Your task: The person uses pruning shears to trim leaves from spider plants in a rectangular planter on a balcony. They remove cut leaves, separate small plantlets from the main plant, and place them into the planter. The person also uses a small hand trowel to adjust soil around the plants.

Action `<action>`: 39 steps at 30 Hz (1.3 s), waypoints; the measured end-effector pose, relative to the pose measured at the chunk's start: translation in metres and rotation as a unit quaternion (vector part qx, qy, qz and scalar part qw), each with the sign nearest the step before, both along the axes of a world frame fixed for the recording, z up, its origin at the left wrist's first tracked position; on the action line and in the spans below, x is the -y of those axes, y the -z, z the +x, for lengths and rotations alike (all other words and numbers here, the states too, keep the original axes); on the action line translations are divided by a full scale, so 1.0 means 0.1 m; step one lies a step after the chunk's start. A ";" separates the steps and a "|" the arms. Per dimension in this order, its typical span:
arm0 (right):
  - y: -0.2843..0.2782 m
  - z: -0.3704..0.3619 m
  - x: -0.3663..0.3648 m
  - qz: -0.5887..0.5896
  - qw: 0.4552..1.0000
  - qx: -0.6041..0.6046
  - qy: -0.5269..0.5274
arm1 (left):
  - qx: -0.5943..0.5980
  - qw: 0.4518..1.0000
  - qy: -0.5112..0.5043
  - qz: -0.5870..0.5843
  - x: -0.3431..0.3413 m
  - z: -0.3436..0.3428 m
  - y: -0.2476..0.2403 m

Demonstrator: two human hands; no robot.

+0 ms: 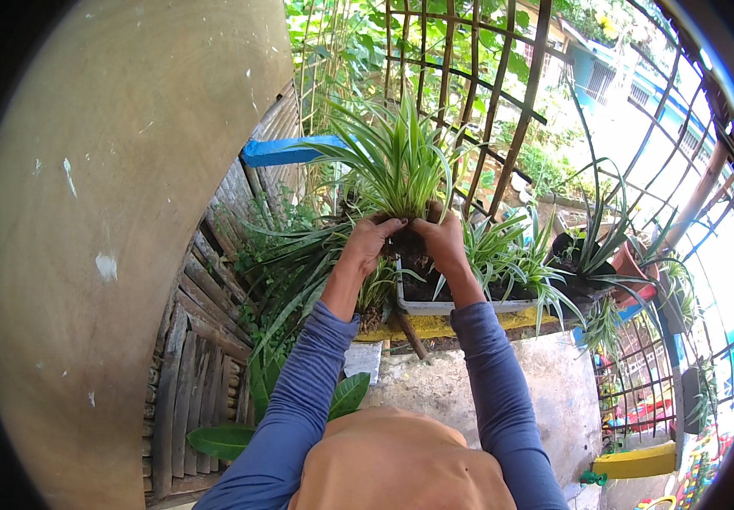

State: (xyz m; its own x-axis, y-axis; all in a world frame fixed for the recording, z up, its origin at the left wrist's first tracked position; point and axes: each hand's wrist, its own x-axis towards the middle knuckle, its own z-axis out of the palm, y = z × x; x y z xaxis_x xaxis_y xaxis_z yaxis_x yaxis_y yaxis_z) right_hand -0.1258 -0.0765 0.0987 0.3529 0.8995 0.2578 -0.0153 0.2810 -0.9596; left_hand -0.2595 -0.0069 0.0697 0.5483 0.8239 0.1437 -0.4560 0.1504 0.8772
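Observation:
A spider plant [403, 166] with long green leaves edged in pale stripes stands upright between my hands. My left hand [370, 243] is closed on its base from the left, the thumb pressed toward the middle. From the right, my right hand [442, 240] grips the same base, thumb tip almost meeting the other. Dark roots and soil hang below the thumbs, partly hidden by my hands. Beneath and to the right sits a long pale planter box [460, 306] with dark soil and more spider plants [511, 251] in it.
The planter rests on a yellow ledge [431, 326]. A lattice fence [511, 110] rises behind, with a blue bar [286, 151] at left. Potted spiky plants [588, 255] stand to the right. Wooden slats [189, 399] and a beige panel [129, 212] border the left side.

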 end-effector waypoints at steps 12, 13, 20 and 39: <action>0.02 0.24 0.08 -0.007 0.998 0.036 -0.058 | -0.029 0.998 0.043 -0.023 0.04 0.13 -0.10; 0.01 0.25 0.09 0.000 0.995 0.098 -0.032 | -0.045 0.997 0.060 -0.027 0.04 0.15 -0.12; -0.18 0.32 0.28 -0.053 0.913 0.386 0.121 | -0.027 0.985 0.146 -0.088 0.00 0.33 -0.23; -0.42 1.26 2.55 -0.068 0.885 0.367 0.278 | 0.050 0.874 0.428 -0.223 1.59 1.86 -0.32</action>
State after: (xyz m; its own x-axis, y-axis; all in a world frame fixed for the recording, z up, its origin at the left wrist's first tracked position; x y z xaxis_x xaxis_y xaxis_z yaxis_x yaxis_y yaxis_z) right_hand -0.0001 -0.3318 0.1410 0.5329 0.6796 0.5042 0.7308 -0.0693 -0.6790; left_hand -0.0736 -0.1661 0.1013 0.9946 0.1039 -0.0043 -0.0801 0.7910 0.6066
